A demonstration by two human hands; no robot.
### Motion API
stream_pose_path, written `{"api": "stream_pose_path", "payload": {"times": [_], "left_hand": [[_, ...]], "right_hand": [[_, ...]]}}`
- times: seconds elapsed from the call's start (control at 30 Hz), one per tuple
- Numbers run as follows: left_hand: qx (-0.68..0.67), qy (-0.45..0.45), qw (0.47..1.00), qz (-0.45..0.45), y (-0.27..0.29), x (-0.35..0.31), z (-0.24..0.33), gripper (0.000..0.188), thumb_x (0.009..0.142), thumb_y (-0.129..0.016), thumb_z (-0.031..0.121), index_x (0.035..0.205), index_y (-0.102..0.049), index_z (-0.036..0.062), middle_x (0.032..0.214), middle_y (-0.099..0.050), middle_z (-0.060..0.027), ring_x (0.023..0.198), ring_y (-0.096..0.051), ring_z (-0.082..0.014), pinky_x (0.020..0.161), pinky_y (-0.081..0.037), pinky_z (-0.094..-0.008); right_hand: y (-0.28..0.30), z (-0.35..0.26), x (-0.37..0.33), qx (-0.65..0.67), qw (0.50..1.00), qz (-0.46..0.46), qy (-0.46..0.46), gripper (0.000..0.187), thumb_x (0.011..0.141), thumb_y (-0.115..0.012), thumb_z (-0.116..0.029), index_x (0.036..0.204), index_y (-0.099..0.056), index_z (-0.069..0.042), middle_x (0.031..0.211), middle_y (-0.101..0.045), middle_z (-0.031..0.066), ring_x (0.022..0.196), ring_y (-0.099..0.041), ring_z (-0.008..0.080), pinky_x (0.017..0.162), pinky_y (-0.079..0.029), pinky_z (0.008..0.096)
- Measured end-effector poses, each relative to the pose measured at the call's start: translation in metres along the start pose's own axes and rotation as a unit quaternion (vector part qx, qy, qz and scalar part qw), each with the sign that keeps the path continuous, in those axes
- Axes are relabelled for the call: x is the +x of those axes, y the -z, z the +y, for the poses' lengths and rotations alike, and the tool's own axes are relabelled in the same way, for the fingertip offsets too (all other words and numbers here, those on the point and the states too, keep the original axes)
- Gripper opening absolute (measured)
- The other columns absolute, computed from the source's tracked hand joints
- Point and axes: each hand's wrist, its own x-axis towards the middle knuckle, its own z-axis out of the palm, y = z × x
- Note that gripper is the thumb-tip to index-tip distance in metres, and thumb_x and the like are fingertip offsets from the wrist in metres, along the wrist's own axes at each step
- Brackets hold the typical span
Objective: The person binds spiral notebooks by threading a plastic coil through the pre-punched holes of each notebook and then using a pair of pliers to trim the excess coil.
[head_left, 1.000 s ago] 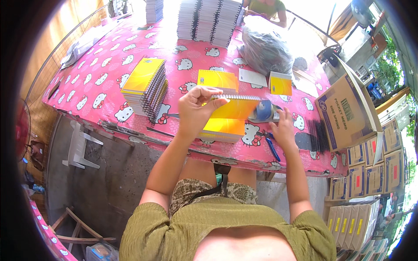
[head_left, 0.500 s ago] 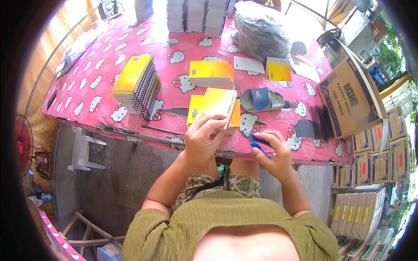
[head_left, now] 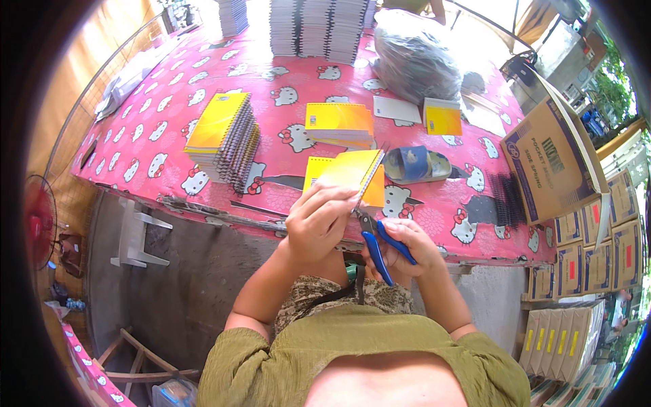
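My left hand (head_left: 317, 224) grips a yellow spiral notebook (head_left: 349, 173), lifted off the table and tilted toward me. My right hand (head_left: 407, 247) holds blue-handled pliers (head_left: 378, 243), their jaws at the lower end of the notebook's wire spiral. Both hands hover just in front of the near edge of the table with the pink cartoon-cat cloth (head_left: 169, 146). Beneath the raised notebook, another yellow notebook lies flat on the cloth.
On the table lie a stack of yellow spiral notebooks (head_left: 224, 139), a smaller pile (head_left: 339, 122), a blue sandal (head_left: 420, 165), loose black spirals (head_left: 505, 200), a grey plastic bag (head_left: 417, 57) and tall stacks at the back (head_left: 319, 27). Cardboard boxes (head_left: 549, 163) stand right; a white plastic stool (head_left: 139, 234) left.
The notebook has been lifted off the table and drawn toward my body. My right hand picked up the blue pliers and brought them to the spiral's end.
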Motion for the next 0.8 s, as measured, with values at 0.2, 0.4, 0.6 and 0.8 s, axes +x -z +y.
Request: {"api": "stream_pose_path", "payload": {"times": [0.2, 0.4, 0.6, 0.8], "left_hand": [[-0.059, 0.178, 0.895, 0.404, 0.091, 0.069, -0.074, 0.024, 0.083, -0.072, 0.008, 0.077, -0.049, 0.0055, 0.089, -0.064, -0.0078, 0.071, -0.056, -0.0103, 0.069, -0.048, -0.0264], [0.152, 0.346, 0.850, 0.366, 0.171, 0.019, -0.163, 0.018, 0.082, -0.072, 0.010, 0.084, -0.058, -0.0004, 0.085, -0.063, -0.0065, 0.073, -0.057, -0.0106, 0.069, -0.048, -0.0245], [0.110, 0.295, 0.855, 0.412, 0.170, -0.003, -0.183, 0.011, 0.083, -0.065, 0.001, 0.093, -0.060, -0.0002, 0.086, -0.063, -0.0049, 0.077, -0.059, -0.0105, 0.072, -0.048, -0.0240], [0.189, 0.340, 0.854, 0.346, 0.157, 0.006, -0.167, 0.013, 0.083, -0.067, 0.007, 0.091, -0.061, 0.0005, 0.089, -0.062, -0.0047, 0.080, -0.058, -0.0118, 0.074, -0.047, -0.0251]], "right_hand": [[0.049, -0.028, -0.022, -0.603, 0.642, 0.393, 0.263, 0.036, 0.081, -0.071, -0.019, 0.111, -0.062, -0.002, 0.100, -0.064, 0.0116, 0.087, -0.063, 0.0193, 0.077, -0.051, 0.0312], [0.106, -0.017, -0.035, -0.767, 0.436, 0.408, 0.236, 0.039, 0.079, -0.071, -0.026, 0.106, -0.062, 0.001, 0.101, -0.060, 0.0192, 0.101, -0.054, 0.0357, 0.088, -0.043, 0.0437], [0.111, -0.051, -0.030, -0.787, 0.420, 0.359, 0.273, 0.045, 0.077, -0.073, -0.030, 0.106, -0.060, 0.001, 0.110, -0.058, 0.0184, 0.103, -0.054, 0.0378, 0.087, -0.044, 0.0443], [0.196, -0.160, -0.089, -0.728, 0.159, 0.663, 0.073, 0.042, 0.078, -0.072, -0.034, 0.099, -0.061, 0.001, 0.097, -0.062, 0.0193, 0.100, -0.059, 0.0353, 0.082, -0.047, 0.0462]]}}
